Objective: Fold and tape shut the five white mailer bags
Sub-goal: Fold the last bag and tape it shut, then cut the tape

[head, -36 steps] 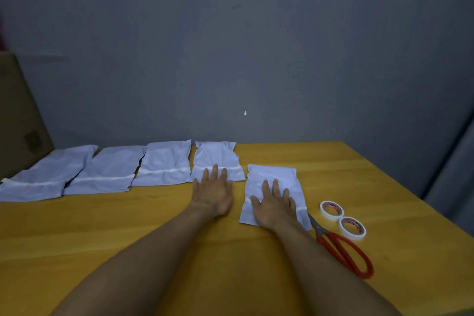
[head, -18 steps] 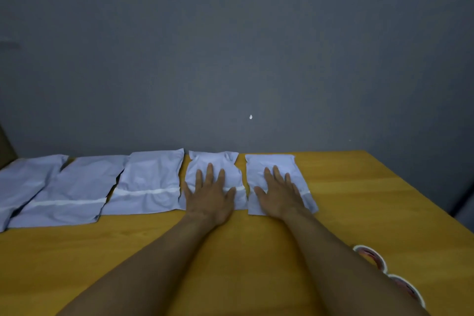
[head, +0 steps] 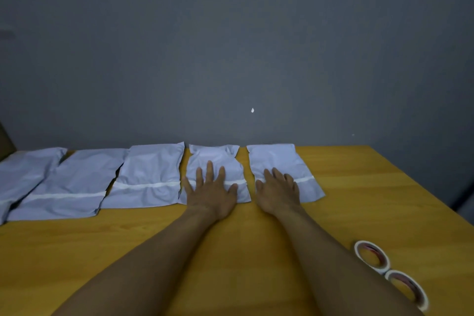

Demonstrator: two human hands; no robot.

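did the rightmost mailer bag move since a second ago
Yes. The rightmost mailer bag slid away from the person toward the wall, and now lines up with the bag beside it, under the flat right hand.

Legible text: none. Mailer bags point(head: 151, 174) plain white, unprinted; tape rolls point(head: 372, 256) show reddish core print, too blurred to read.

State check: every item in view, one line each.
Left hand: flat, palm down on fourth bag.
Right hand: flat, palm down on fifth bag.
Three left bags: flat, unfolded, adhesive strips showing.
Tape rolls: two, lying flat, untouched.
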